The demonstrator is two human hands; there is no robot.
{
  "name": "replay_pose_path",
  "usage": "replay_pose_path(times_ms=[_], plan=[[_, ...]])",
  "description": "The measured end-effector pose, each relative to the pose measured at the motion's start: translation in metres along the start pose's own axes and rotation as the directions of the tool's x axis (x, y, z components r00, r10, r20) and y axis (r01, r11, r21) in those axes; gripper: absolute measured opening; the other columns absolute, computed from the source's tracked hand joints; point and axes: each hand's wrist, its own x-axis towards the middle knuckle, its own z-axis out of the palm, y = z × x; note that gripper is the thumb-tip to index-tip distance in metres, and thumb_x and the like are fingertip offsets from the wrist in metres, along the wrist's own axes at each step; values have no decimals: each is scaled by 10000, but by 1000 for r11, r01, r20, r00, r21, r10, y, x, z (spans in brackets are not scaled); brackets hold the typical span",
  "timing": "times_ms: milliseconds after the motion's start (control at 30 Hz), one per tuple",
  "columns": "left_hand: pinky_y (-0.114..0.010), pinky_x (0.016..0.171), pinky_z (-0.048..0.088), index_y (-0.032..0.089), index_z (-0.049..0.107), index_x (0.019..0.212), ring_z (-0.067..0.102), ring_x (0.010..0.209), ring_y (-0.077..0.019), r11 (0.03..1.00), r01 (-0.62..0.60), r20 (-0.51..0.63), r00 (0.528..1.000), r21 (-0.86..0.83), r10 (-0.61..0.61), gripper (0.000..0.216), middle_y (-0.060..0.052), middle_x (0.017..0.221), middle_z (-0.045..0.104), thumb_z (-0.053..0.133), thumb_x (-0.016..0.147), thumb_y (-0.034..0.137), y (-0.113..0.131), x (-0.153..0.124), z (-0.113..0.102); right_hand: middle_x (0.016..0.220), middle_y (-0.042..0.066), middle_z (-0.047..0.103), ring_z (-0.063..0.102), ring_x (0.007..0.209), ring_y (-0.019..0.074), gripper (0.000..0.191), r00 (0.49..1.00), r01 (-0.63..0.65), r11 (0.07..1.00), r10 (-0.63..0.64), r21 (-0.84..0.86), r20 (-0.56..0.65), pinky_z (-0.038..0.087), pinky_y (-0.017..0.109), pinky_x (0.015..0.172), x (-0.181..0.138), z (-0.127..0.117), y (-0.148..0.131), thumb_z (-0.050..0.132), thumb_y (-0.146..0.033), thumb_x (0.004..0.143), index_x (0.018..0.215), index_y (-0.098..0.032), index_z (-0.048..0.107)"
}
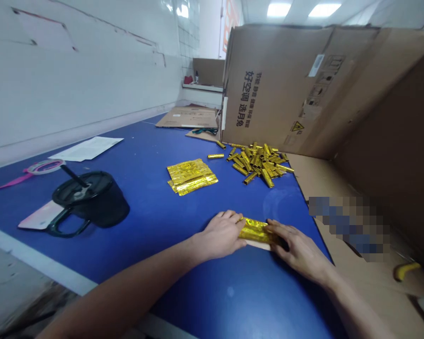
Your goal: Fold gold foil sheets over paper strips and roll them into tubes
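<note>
A sheet of gold foil paper (256,230) lies at the front of the blue table, partly rolled, with a pale strip along its near edge. My left hand (225,235) grips its left end, fingers on top and thumb at the near edge. At the right end my right hand (292,247) holds it the same way, fingers curled over the foil. Beyond my hands rests a flat stack of gold foil sheets (191,175). Farther right is a heap of small rolled gold foil tubes (256,161), and one loose tube (216,156) lies left of it.
A dark lidded mug with a straw (108,200) stands at left on the blue table (155,197). Near it are a tape roll (47,166) and white paper (88,149). A large cardboard box (275,89) rises behind the heap. Flat cardboard (189,117) lies at the back.
</note>
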Motion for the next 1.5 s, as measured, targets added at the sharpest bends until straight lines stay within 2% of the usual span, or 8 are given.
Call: replay_pose_path(times_ms=[167,267,367,633,867,1033,1267,1500], plan=[[-344,876,323,142,438,1152,416,1055,-229,999,7,-48,999,-36,-9,425,-89,1147,500,486,784,349,1,0,-2,1025,47,628,564,944,186,261,986,-42,976,75,213,-150,422,308,831,2,3,0,374,-236,810,944,-215,596],[-372,887,307,117,422,1155,373,1094,-250,997,42,-231,971,-71,-57,500,-129,1181,453,517,758,408,10,-2,-11,877,51,656,594,800,185,246,970,-99,939,165,331,-180,444,278,730,4,5,-2,387,-294,821,888,-195,602],[-332,808,350,147,529,929,460,937,-198,991,-3,-342,939,-132,-42,258,-81,960,542,429,825,362,21,-7,-20,778,40,654,584,711,175,242,954,-135,903,230,408,-193,437,253,659,5,6,-1,412,-321,810,829,-180,608],[-326,736,389,152,525,922,479,890,-226,1000,28,-29,999,7,-28,249,-70,895,544,551,747,327,18,-5,-5,765,38,654,575,726,184,277,914,-159,819,333,551,-233,430,260,678,11,14,13,468,-386,770,800,-159,623],[-295,690,389,154,517,800,490,834,-198,998,22,-28,999,51,-21,96,-59,830,556,440,764,110,9,0,1,874,74,643,578,800,194,284,860,-158,776,412,611,-301,428,305,740,13,20,16,504,-387,738,895,-162,580],[-274,675,403,162,511,807,516,785,-178,997,74,-73,994,-31,-76,97,-44,805,563,445,752,117,3,1,1,527,-22,513,471,488,129,316,751,-351,836,521,422,-406,374,245,495,9,10,6,515,-502,711,633,-197,496],[-259,690,410,165,511,831,532,800,-169,982,114,-89,988,-149,-128,99,-44,834,573,446,760,140,-2,3,4,753,17,577,537,683,155,257,965,-94,946,163,311,-204,413,258,630,2,-2,-11,515,-449,740,740,-204,589],[-245,710,398,181,568,796,549,804,-158,943,165,-17,984,-289,-177,89,-17,814,605,488,756,182,-17,7,-1,742,33,604,559,752,181,250,985,-95,937,137,335,-104,433,282,678,5,7,-2,444,-353,791,653,-206,591]])
